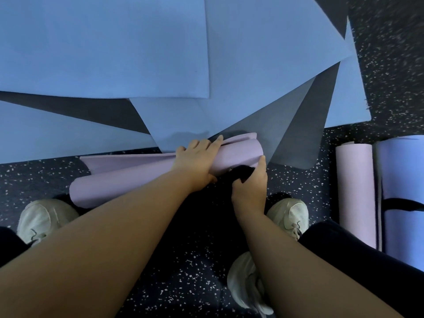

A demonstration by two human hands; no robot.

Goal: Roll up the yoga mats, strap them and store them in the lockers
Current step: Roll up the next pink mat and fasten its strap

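I observe the lilac mat [128, 180] loosely rolled on the speckled floor [183, 283]. Left hand [196, 160] lies flat upon it; right hand [250, 184] grips a black strap [241, 172] at its end.

rolled mat [142, 180]: lilac | flat mats [103, 47]: blue (dark undersides) | floor [183, 278]: black, white-speckled | shoes [39, 218]: off-white

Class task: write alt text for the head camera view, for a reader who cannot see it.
Seen from above, a person's left hand presses on a loosely rolled lilac yoga mat on a speckled dark floor while the right hand grips a black strap at its end. Blue mats lie spread beyond; two rolled mats lie at right.
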